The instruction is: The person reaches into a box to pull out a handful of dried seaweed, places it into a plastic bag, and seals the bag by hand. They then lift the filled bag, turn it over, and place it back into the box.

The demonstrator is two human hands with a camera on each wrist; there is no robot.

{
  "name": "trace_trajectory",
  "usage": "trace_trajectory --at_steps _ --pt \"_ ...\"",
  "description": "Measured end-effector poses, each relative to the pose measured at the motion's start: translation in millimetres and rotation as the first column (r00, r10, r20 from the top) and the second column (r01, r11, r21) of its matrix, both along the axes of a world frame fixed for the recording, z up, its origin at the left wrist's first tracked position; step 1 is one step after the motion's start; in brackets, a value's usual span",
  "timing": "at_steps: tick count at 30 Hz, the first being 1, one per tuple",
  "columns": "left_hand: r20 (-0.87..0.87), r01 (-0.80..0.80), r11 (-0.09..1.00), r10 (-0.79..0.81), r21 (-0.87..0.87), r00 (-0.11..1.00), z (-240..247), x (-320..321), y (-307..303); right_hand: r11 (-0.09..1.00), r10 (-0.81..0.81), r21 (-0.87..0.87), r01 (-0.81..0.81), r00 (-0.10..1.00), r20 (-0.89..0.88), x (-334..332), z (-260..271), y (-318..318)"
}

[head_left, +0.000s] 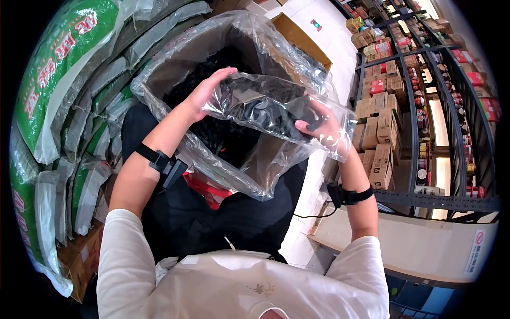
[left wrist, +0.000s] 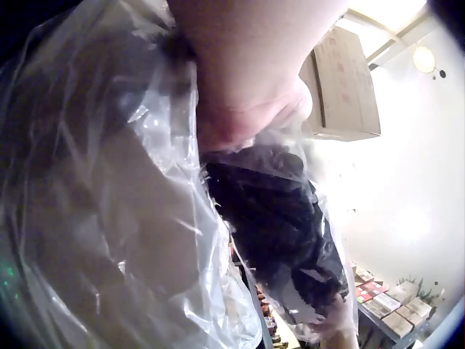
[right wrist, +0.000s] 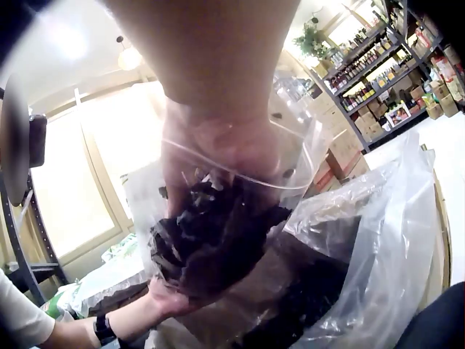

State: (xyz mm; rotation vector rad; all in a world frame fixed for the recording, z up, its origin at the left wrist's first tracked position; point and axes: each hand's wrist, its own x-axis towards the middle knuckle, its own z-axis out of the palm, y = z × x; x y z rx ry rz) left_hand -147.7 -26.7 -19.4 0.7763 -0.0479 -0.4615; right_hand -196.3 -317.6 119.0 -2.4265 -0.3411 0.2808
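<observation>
"Right hand (right wrist: 221,145) of mine is inside the clear bag (head_left: 260,90), thumb apart from the fingers. They look spread, though plastic and dark flakes (right wrist: 211,240) hide the tips."

"And your left hand (head_left: 207,94)?"

"Outside the bag, fingers straight along it. I'd keep that support broad, so the thin film doesn't sag or split."

"Where is the bag?"

"Above the carton (head_left: 167,80), its mouth past the right edge. I'd draw that mouth inside the near corner, so spilled flakes land on the liner (head_left: 260,186)."
</observation>
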Motion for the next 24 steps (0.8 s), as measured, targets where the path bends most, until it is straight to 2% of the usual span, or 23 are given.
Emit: trace_trajectory --at_steps 1,2,4,5,6,8,9,10,13,16,17,18,20,22,24 --pt "0.079 -0.032 0.998 0.028 0.048 0.996 2 -1 -1 0.999 0.006 -0.036 -0.004 0.998 0.061 0 4 -2" --pt "0.081 -0.028 0.999 0.025 0.047 0.996 5 -1 2 0.999 0.002 -0.037 0.000 0.998 0.062 1 11 -3" --pt "0.052 0.114 0.989 -0.110 -0.092 0.993 9 -2 13 0.999 -0.016 0.044 0.015 1.000 0.019 2 27 -4" --pt "0.058 0.183 0.977 -0.177 -0.108 0.982 6 2 17 0.996 0.087 -0.005 -0.088 0.986 0.144 4 30 -8" --pt "0.060 0.186 0.977 -0.181 -0.108 0.982 5 1 13 0.996 0.084 -0.006 -0.084 0.986 0.146 3 34 -7" --pt "0.007 0.061 0.997 -0.061 0.045 0.998 -2 -4 0 0.976 0.188 -0.143 -0.167 0.971 0.151 3 50 2" --pt "0.080 0.052 0.993 -0.060 0.102 0.995 -4 -4 -2 0.975 0.206 -0.107 -0.197 0.975 0.081 0 57 7" --pt "0.079 0.052 0.993 -0.061 0.101 0.995 -5 -3 -2 0.975 0.206 -0.107 -0.197 0.975 0.081 0 59 8" --pt "0.062 0.094 0.994 -0.091 -0.053 0.994 -2 -2 3 0.969 0.237 -0.091 -0.231 0.970 0.058 -1 67 13" --pt "0.144 0.027 0.988 -0.005 -0.150 0.990 -6 2 6 0.984 0.177 0.001 -0.177 0.984 0.008 0 82 10" --pt "0.115 -0.010 0.973 0.037 -0.230 0.993 -7 3 6 0.974 0.226 0.014 -0.228 0.972 0.068 3 83 4" --pt "0.114 -0.014 0.973 0.041 -0.232 0.993 -8 5 8 0.960 0.273 0.023 -0.278 0.953 0.129 5 84 1" --pt "0.133 -0.045 0.960 0.084 -0.276 0.988 -14 8 15 0.960 0.255 0.073 -0.271 0.951 0.175 5 83 2" --pt "0.119 -0.066 0.954 0.105 -0.292 0.987 -21 12 17 0.956 0.028 0.287 -0.056 0.995 0.100 7 75 -8" --pt "0.047 -0.141 0.938 0.164 -0.316 0.985 -22 14 18 0.928 0.068 0.354 -0.113 0.988 0.136 12 67 -17"
